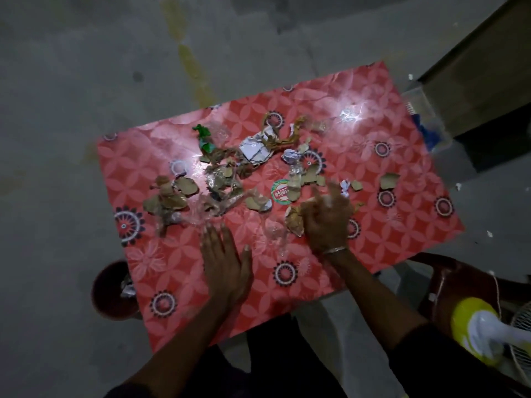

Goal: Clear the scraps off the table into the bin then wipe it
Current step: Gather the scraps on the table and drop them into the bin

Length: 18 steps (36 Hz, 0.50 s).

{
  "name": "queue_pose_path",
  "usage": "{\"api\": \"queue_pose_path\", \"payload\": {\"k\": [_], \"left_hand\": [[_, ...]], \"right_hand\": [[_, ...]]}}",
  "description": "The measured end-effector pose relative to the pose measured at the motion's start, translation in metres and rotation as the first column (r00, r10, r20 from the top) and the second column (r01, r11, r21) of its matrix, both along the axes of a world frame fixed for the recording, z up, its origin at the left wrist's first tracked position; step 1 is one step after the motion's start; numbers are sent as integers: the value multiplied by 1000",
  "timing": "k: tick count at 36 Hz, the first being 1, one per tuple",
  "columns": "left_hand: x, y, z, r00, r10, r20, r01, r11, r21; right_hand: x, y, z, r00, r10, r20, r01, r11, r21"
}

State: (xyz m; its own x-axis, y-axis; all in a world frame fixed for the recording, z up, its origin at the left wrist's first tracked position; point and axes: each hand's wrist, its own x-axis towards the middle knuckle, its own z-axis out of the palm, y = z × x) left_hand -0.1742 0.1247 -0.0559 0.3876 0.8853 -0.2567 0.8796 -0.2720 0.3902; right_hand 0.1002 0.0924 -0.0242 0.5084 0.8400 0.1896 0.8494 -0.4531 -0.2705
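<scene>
A small table (402, 196) with a red flowered cover carries several scraps across its middle: brown dry leaf pieces (169, 196), crumpled white paper (255, 149), a green wrapper (204, 136), clear plastic (218, 208) and a round sticker (281, 191). My left hand (225, 261) lies flat on the cover, fingers apart, just below the clear plastic. My right hand (327, 222) is blurred and cupped over brown scraps (294, 221) right of centre. A dark red bin (110, 294) stands on the floor at the table's near-left corner, with some paper inside.
Grey concrete floor surrounds the table. A brown wooden board (482, 67) leans at the upper right above a clear box (425, 122). At the lower right are a dark red chair (448, 280) and a yellow-and-white fan (482, 331).
</scene>
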Motion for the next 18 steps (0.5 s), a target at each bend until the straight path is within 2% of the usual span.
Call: {"api": "queue_pose_path", "payload": {"k": [3, 5, 7, 10, 12, 15, 18], "left_hand": [[23, 5, 0, 1000, 0, 17, 0, 1000, -1], [36, 9, 0, 1000, 3, 10, -3, 1000, -12], [45, 14, 1, 1000, 1, -12, -1, 1000, -26], [54, 17, 0, 1000, 8, -17, -8, 1000, -16], [58, 17, -5, 1000, 18, -16, -18, 1000, -1], [60, 15, -10, 999, 18, -26, -18, 1000, 6], [64, 13, -11, 1000, 6, -26, -6, 1000, -21]], "right_hand": [[61, -3, -2, 904, -419, -88, 413, 907, -77], [100, -4, -10, 795, -596, -114, 583, 802, -129], [132, -7, -19, 707, -689, -156, 671, 724, -157], [165, -3, -27, 663, -717, -214, 693, 696, -186], [172, 6, -27, 663, -696, -277, 657, 718, -232], [153, 8, -24, 783, -526, -333, 439, 845, -305], [112, 2, -24, 778, -428, -460, 276, 890, -362]]}}
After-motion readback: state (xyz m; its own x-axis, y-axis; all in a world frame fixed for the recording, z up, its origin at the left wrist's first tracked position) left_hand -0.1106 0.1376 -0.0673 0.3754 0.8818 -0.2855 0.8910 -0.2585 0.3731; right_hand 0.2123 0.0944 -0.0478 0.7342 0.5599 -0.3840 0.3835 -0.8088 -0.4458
